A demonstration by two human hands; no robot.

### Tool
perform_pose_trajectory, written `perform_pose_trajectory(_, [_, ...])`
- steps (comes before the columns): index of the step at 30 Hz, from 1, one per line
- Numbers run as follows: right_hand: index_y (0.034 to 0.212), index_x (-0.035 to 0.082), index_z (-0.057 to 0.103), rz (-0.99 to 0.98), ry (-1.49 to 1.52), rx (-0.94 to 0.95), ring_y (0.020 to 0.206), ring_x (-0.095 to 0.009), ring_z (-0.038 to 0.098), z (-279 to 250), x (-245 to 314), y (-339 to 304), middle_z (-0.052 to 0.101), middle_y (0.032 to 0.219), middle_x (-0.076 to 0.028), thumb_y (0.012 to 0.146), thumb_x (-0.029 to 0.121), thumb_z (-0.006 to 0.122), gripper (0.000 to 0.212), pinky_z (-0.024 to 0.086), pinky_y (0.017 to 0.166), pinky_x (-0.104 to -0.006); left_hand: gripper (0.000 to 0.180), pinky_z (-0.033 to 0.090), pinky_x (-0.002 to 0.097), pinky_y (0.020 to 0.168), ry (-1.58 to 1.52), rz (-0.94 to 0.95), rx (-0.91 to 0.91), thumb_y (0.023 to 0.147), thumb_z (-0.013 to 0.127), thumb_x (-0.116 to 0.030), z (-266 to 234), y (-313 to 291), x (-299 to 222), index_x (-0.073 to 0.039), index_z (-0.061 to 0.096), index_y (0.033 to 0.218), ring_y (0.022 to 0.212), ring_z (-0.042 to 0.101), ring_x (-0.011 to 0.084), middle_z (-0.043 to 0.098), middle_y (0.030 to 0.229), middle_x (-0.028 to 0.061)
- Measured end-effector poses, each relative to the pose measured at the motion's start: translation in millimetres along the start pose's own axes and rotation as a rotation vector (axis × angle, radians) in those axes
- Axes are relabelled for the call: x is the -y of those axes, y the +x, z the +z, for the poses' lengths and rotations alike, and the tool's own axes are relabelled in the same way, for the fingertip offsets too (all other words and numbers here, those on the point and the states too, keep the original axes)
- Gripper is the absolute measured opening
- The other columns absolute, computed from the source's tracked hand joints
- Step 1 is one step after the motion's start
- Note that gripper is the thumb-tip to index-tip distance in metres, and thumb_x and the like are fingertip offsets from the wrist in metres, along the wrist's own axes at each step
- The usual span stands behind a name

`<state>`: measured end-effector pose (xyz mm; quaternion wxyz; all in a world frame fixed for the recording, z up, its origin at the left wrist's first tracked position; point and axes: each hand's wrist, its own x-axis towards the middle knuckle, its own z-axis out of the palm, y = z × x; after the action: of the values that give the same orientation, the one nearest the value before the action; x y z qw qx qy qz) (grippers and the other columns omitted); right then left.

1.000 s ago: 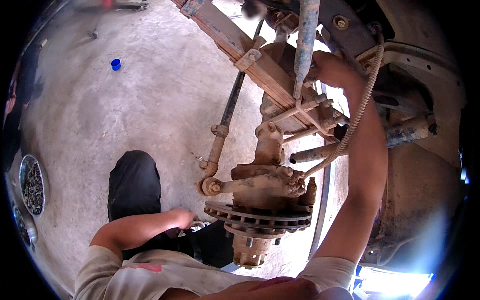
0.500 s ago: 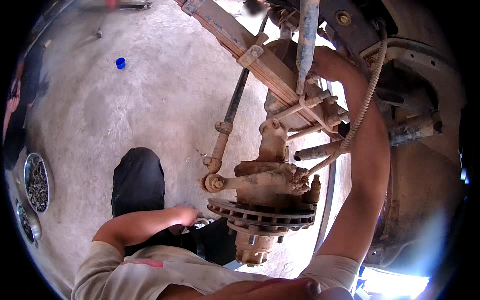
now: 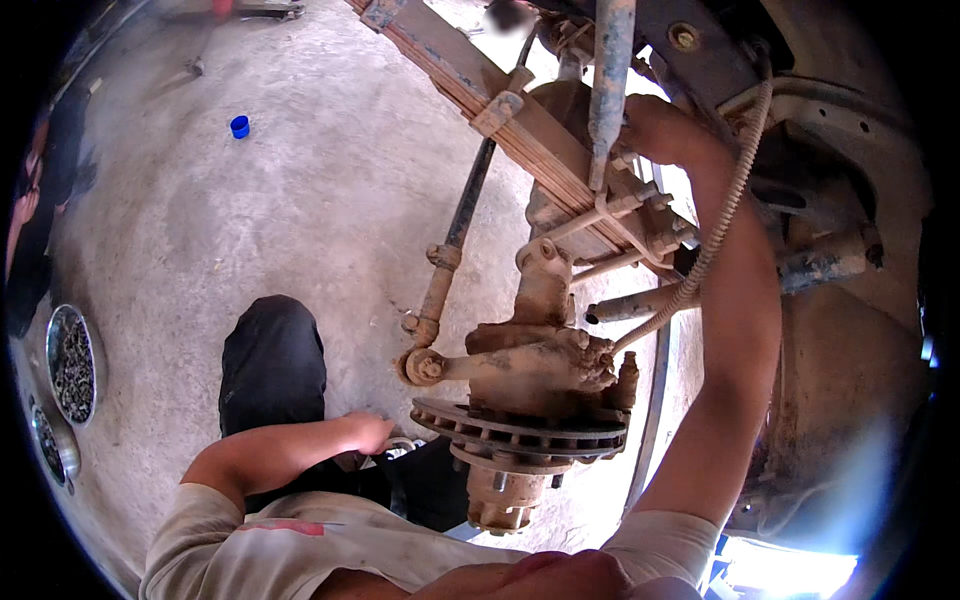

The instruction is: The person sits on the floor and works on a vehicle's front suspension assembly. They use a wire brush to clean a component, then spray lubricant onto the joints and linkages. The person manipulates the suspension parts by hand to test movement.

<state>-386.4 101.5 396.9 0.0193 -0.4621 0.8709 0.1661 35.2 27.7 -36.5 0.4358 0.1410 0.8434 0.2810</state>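
My right arm reaches up past a ribbed hose [image 3: 735,200], and my right hand [image 3: 655,130] is behind the lower end of a worn blue-grey shock absorber [image 3: 608,110]. Its fingers are hidden there, near the rusty leaf spring [image 3: 535,135] and its U-bolts [image 3: 625,205]. My left hand [image 3: 372,432] is low by my legs, left of the brake disc [image 3: 520,432]. A small shiny object [image 3: 402,445] shows beside it; I cannot make out its kind or whether I hold it. The left fingers are mostly out of sight.
A tie rod [image 3: 455,225] runs to the dusty steering knuckle [image 3: 530,370]. Two metal bowls of small dark parts, a larger one [image 3: 74,365] and a smaller one [image 3: 50,448], stand at far left. A blue cap [image 3: 240,127] lies on the concrete floor [image 3: 300,210]. Another person's hand [image 3: 28,200] shows at the left edge.
The view has shifted very slightly. Both my hands stay in about the same places, and nothing has visibly been taken up or let go.
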Motion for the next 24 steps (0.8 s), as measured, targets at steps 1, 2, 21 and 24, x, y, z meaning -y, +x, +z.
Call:
perform_pose_trajectory(1, [0.11,-0.001,0.062,-0.002,-0.01,0.004,0.1,-0.033,0.063,-0.6,3.0,5.6,0.066,0.103,-0.021,0.085,0.019,0.066,0.032,0.047,0.09,-0.0417,0.045,0.048,0.0507,0.083,-0.008,-0.01,0.023,0.089,0.058,-0.039,2.1,1.4,2.1,-0.003,0.053,0.116,0.1,0.061,0.041,0.065,0.103,0.0231])
perform_pose_trajectory(2, [0.11,0.0,0.062,0.047,-0.08,-0.002,0.101,-0.033,0.063,0.8,5.9,6.6,0.066,0.105,-0.02,0.085,0.02,0.067,0.032,0.047,0.09,-0.0404,0.045,0.048,0.0505,0.083,-0.017,-0.019,0.046,0.089,0.058,-0.039,4.0,3.1,4.0,-0.003,0.053,0.116,0.1,0.061,0.0408,0.065,0.104,0.0229])
perform_pose_trajectory(21, [0.124,-0.004,0.054,0.151,0.018,0.149,0.112,-0.037,0.058,-17.2,31.4,6.6,0.06,0.118,-0.027,0.09,0.034,0.063,0.052,0.046,0.095,-0.0431,0.041,0.05,0.0492,0.083,-0.03,-0.065,-0.01,0.088,0.059,-0.037,3.5,-2.1,6.1,-0.007,0.059,0.116,0.101,0.062,0.038,0.065,0.109,0.0198])
perform_pose_trajectory(24, [0.125,-0.003,0.054,0.069,0.03,0.14,0.112,-0.036,0.058,-19.5,21.3,-14.2,0.06,0.119,-0.026,0.09,0.033,0.064,0.051,0.046,0.095,-0.0424,0.045,0.049,0.0515,0.079,0.053,-0.017,-0.04,0.09,0.056,-0.04,-2.8,-0.9,2.3,-0.002,0.053,0.113,0.095,0.063,0.0414,0.066,0.1,0.0234])
